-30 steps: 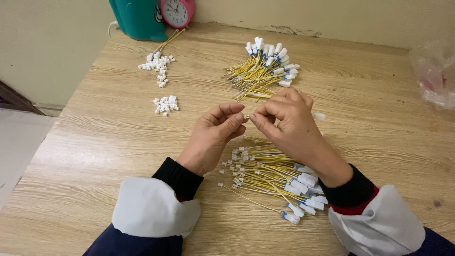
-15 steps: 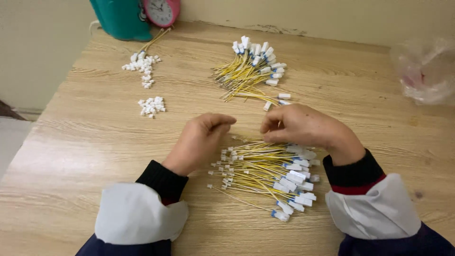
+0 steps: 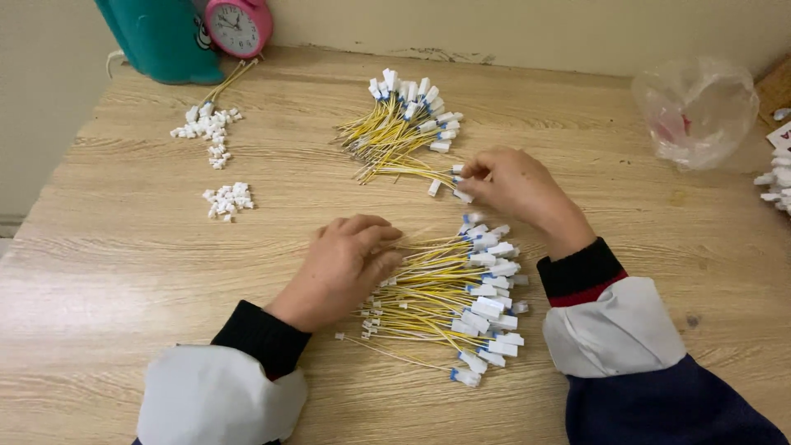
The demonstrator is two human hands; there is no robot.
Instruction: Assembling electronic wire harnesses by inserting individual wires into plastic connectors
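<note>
Near wire bundle (image 3: pixel 449 292) on table (image 3: pixel 124 272), under left hand (image 3: pixel 346 264). Far wire bundle (image 3: pixel 400 132) behind, right hand (image 3: pixel 511 183) at its near edge. Connector piles (image 3: pixel 216 165) far left. Clock (image 3: pixel 237 25) at back; bag (image 3: pixel 696 111) far right.

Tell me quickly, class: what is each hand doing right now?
Left hand: curled, resting on the near wire bundle; a grip cannot be told.
Right hand: fingertips pinching a white connector at the far wire bundle.
</note>
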